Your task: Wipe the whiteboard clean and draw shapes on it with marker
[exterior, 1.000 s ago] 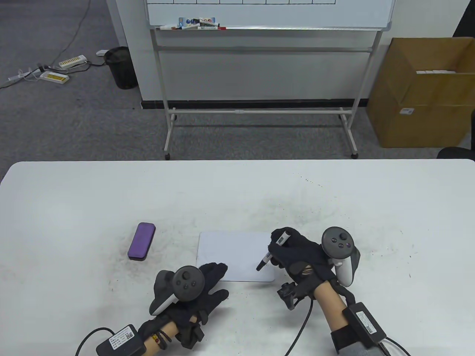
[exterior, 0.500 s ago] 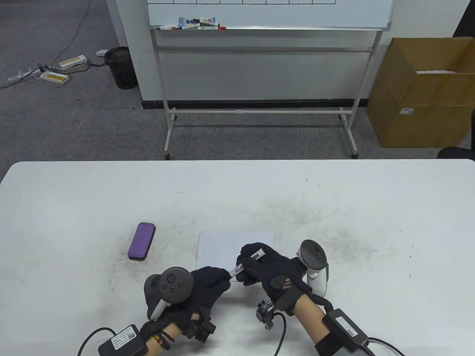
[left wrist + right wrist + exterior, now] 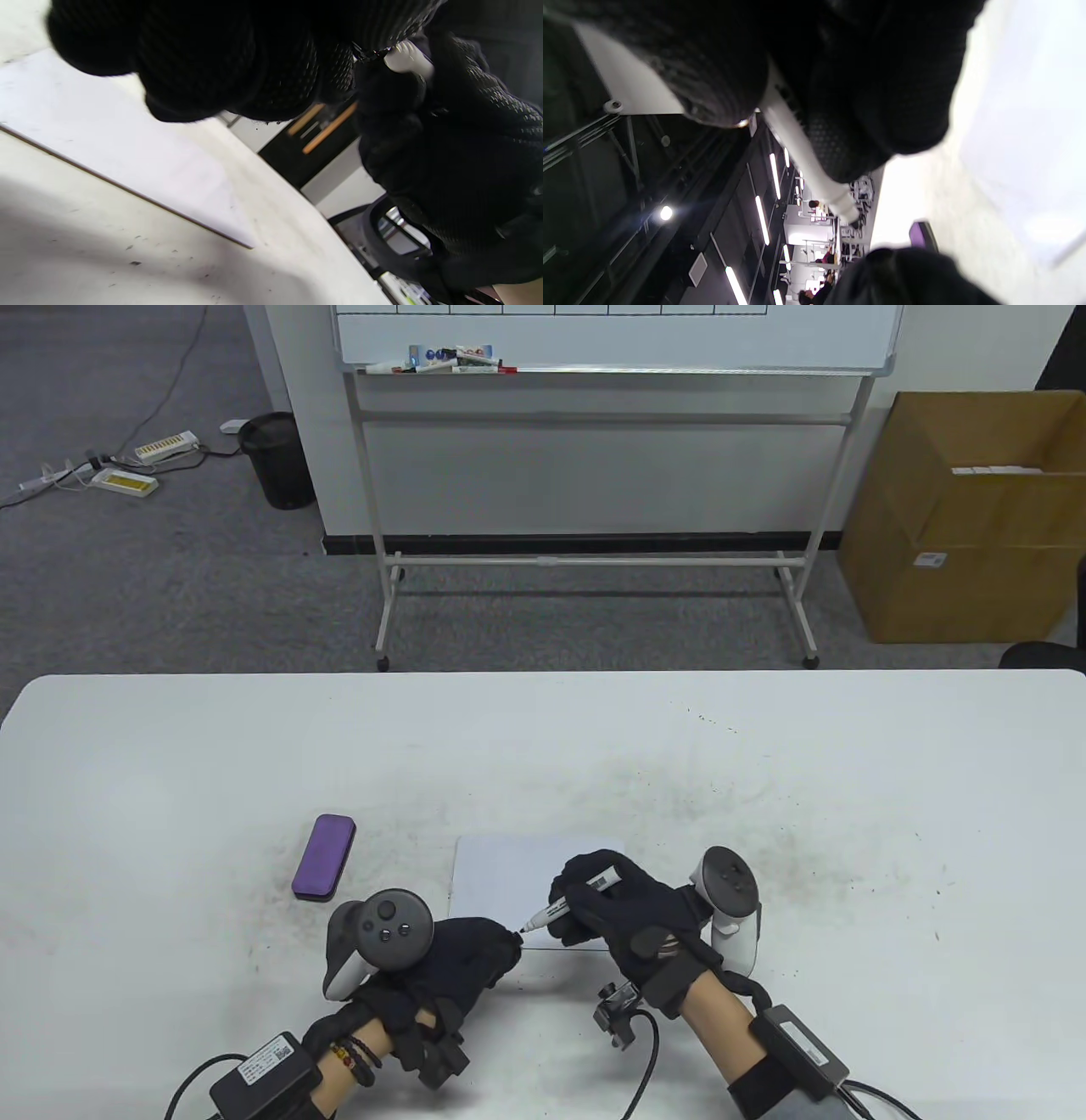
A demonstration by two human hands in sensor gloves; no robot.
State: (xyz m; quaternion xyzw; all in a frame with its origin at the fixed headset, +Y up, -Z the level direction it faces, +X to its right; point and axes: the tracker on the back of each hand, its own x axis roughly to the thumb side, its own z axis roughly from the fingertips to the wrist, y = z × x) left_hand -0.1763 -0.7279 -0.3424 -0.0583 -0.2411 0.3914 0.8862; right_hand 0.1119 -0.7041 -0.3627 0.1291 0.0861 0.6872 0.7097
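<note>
A small blank whiteboard (image 3: 509,874) lies flat on the table (image 3: 764,780) in front of me. My right hand (image 3: 624,909) grips a white marker (image 3: 579,895) above the board's near edge, its bare nib pointing left at my left hand (image 3: 479,952). The left hand's fingers are curled tight just off the nib; the black cap is off the marker and hidden inside that fist. In the left wrist view the curled fingers (image 3: 212,63) hang over the whiteboard (image 3: 127,156). The right wrist view shows the marker (image 3: 806,156) running out of my grip.
A purple eraser (image 3: 323,856) lies left of the board. The table surface around the board is smudged with dark dust. Behind the table stand a large wheeled whiteboard (image 3: 611,339), a cardboard box (image 3: 959,534) and a black bin (image 3: 278,458).
My right hand brought the marker left to the left hand, which closed on its capped end. The hands have now drawn apart and the nib is bare.
</note>
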